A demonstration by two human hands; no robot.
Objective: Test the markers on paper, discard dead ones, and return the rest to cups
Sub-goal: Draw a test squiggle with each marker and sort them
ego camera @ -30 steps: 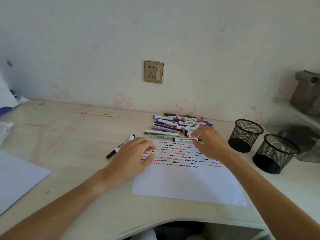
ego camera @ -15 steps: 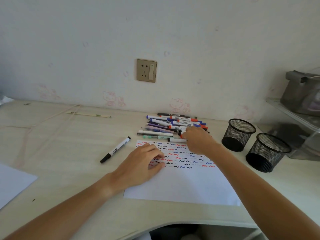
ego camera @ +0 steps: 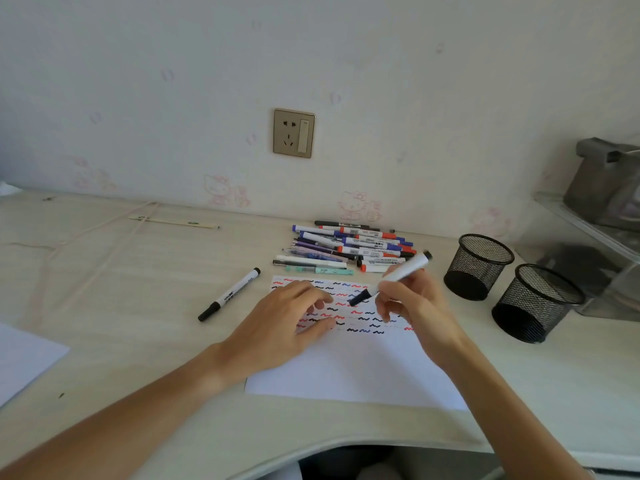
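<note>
A white sheet of paper (ego camera: 356, 372) lies on the desk, its upper half covered with red, blue and black squiggles. My left hand (ego camera: 287, 323) rests flat on the sheet's left part. My right hand (ego camera: 412, 306) grips a white marker with a black cap (ego camera: 401, 273), held tilted above the squiggles, cap end down-left. A pile of several markers and pens (ego camera: 349, 247) lies behind the paper. One black-capped marker (ego camera: 230, 294) lies alone to the left. Two black mesh cups (ego camera: 479, 266) (ego camera: 536, 303) stand at the right, with nothing seen inside.
A second white sheet (ego camera: 24, 362) lies at the left edge. A thin wooden stick (ego camera: 173, 222) and a pale cord lie at the back left. A clear shelf with a grey object (ego camera: 606, 181) stands at the far right. The desk's front edge curves inward.
My right hand has lifted a black-capped marker from the pile and brought it back over the paper. My left hand stays pressed on the sheet.
</note>
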